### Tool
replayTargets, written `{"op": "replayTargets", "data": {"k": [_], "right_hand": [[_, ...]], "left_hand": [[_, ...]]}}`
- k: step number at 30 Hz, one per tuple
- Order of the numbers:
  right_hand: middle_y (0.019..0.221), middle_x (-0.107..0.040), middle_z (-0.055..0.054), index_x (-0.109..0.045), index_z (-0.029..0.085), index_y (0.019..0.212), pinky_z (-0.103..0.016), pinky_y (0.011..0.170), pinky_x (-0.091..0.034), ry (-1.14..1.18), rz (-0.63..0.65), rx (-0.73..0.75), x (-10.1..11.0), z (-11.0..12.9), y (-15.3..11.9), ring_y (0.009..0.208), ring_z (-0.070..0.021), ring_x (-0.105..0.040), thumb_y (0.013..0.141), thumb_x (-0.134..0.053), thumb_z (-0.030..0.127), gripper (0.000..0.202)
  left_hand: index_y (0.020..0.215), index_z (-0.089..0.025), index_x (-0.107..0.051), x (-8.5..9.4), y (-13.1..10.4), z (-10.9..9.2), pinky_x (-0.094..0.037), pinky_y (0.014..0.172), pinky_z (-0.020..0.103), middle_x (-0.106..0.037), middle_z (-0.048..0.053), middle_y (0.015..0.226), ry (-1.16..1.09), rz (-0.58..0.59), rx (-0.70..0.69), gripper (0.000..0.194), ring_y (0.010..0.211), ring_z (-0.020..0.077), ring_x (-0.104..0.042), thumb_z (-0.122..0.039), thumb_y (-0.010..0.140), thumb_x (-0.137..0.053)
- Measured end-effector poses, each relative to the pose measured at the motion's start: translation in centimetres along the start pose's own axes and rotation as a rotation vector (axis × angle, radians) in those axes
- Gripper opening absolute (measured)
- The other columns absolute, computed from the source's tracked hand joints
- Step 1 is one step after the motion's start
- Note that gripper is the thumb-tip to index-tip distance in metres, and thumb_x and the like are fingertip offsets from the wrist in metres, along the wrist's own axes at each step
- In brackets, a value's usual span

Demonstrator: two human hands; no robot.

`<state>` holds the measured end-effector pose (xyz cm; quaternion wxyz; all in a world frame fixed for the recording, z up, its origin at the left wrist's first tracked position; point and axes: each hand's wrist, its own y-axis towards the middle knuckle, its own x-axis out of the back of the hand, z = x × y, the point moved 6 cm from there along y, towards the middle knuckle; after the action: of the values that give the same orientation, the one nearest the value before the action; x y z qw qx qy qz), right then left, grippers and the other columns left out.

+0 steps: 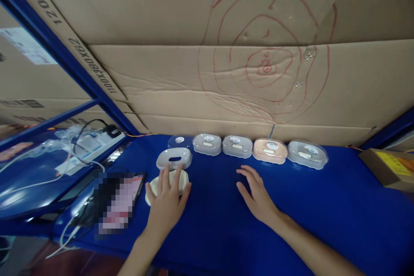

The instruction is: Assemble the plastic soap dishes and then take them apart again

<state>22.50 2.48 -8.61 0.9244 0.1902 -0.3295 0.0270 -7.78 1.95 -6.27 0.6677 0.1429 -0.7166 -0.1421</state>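
My left hand (166, 196) has its fingers spread over a cream oval dish (183, 180) that looks like part of a soap box. It hides much of the dish, and I cannot tell whether the fingertips touch it. Just behind sits a pale grey oval tray (185, 156) with a dark slot. A clear lid (171, 140) with a round sticker is at the back. My right hand (257, 196) is held above the blue table (213, 233), thumb apart from slightly bent fingers, holding nothing. The nearest things to it are lidded boxes, one peach (260, 155) and one grey (231, 148).
Two more grey lidded boxes (207, 150) (307, 161) belong to the back row. A phone-like item (119, 202), partly blurred out, lies at left near cables and a power strip (97, 148). Cardboard with red rings (161, 69) stands behind; a carton (384, 168) is at right.
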Motion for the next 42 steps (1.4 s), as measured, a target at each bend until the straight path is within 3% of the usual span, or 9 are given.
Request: {"op": "replayTargets", "data": {"k": [5,9,16,19,22,29,33,37,42], "right_hand": [[0.158,-0.054,-0.013,-0.055,0.029,0.143,-0.06,0.123,-0.043,-0.027,0.012,0.01,0.0,0.1,0.1,0.151,-0.0302,-0.051,0.112,-0.045,0.043,0.036],[0.157,-0.054,-0.014,-0.056,0.028,0.142,-0.061,0.122,-0.044,-0.052,0.003,0.016,0.0,0.2,0.1,0.15,-0.0311,-0.052,0.112,-0.045,0.042,0.036],[0.156,-0.055,-0.015,-0.057,0.027,0.141,-0.059,0.119,-0.048,-0.107,0.02,0.046,0.1,0.8,0.2,0.148,-0.0319,-0.054,0.11,-0.049,0.039,0.034],[0.156,-0.054,-0.016,-0.057,0.026,0.14,-0.059,0.118,-0.048,-0.144,0.031,0.065,0.1,1.1,0.3,0.147,-0.0324,-0.054,0.11,-0.049,0.037,0.033],[0.156,-0.054,-0.017,-0.055,0.025,0.142,-0.059,0.118,-0.049,-0.168,0.039,0.08,0.2,1.3,0.3,0.147,-0.0321,-0.054,0.11,-0.049,0.035,0.034],[0.161,-0.05,-0.016,-0.051,0.026,0.148,-0.059,0.121,-0.046,-0.136,0.097,0.126,0.0,2.1,-0.2,0.151,-0.0318,-0.05,0.108,-0.055,0.036,0.042],[0.163,-0.048,-0.016,-0.049,0.027,0.152,-0.059,0.122,-0.045,-0.127,0.143,0.16,-0.2,2.5,-0.5,0.153,-0.0336,-0.047,0.104,-0.064,0.039,0.052],[0.163,-0.047,-0.019,-0.043,0.024,0.157,-0.063,0.121,-0.045,-0.145,0.173,0.183,-0.4,2.7,-0.5,0.152,-0.0367,-0.046,0.1,-0.07,0.038,0.064],[0.163,-0.048,-0.021,-0.036,0.022,0.161,-0.06,0.12,-0.046,-0.159,0.201,0.21,-0.4,2.9,-0.5,0.151,-0.0355,-0.048,0.101,-0.069,0.036,0.07]], "left_hand": [[0.155,-0.02,-0.048,-1.7,-1.5,2.9,-0.018,0.119,0.083,-0.042,0.021,0.167,-0.059,0.08,-0.088,0.049,0.156,0.0388,-0.04,-0.03,0.11,-0.032],[0.149,-0.022,-0.049,-0.6,-0.7,3.3,-0.018,0.118,0.085,-0.039,0.022,0.168,-0.084,0.059,-0.193,0.045,0.152,0.0404,-0.045,-0.027,0.106,-0.039],[0.148,-0.011,-0.049,-0.3,5.8,-3.8,-0.034,0.126,0.058,-0.031,0.024,0.172,-0.192,0.083,-0.427,0.053,0.161,0.0369,-0.031,-0.014,0.095,-0.048],[0.15,-0.014,-0.052,-1.5,10.0,-5.9,-0.036,0.124,0.061,-0.041,0.021,0.169,-0.203,0.115,-0.454,0.059,0.156,0.0395,-0.041,-0.012,0.091,-0.054],[0.145,-0.018,-0.058,-1.5,11.8,-6.5,-0.032,0.123,0.068,-0.057,0.019,0.157,-0.216,0.122,-0.483,0.054,0.144,0.0404,-0.054,-0.016,0.091,-0.06],[0.136,-0.025,-0.065,1.3,5.7,-6.2,-0.037,0.12,0.06,-0.064,0.012,0.138,-0.262,0.154,-0.607,0.045,0.132,0.0345,-0.059,-0.035,0.093,-0.075],[0.15,-0.028,-0.054,1.7,3.3,-6.8,-0.043,0.117,0.061,-0.047,0.016,0.16,-0.321,0.219,-0.544,0.075,0.146,0.0421,-0.048,-0.046,0.085,-0.086],[0.156,-0.028,-0.043,1.6,3.6,-7.2,-0.051,0.112,0.05,-0.057,0.012,0.152,-0.475,0.33,-0.457,0.076,0.136,0.034,-0.06,-0.04,0.09,-0.08],[0.155,-0.027,-0.04,3.0,7.3,-6.2,-0.044,0.119,0.045,-0.054,0.011,0.156,-0.517,0.282,-0.491,0.072,0.143,0.0296,-0.054,-0.049,0.095,-0.074]]}}
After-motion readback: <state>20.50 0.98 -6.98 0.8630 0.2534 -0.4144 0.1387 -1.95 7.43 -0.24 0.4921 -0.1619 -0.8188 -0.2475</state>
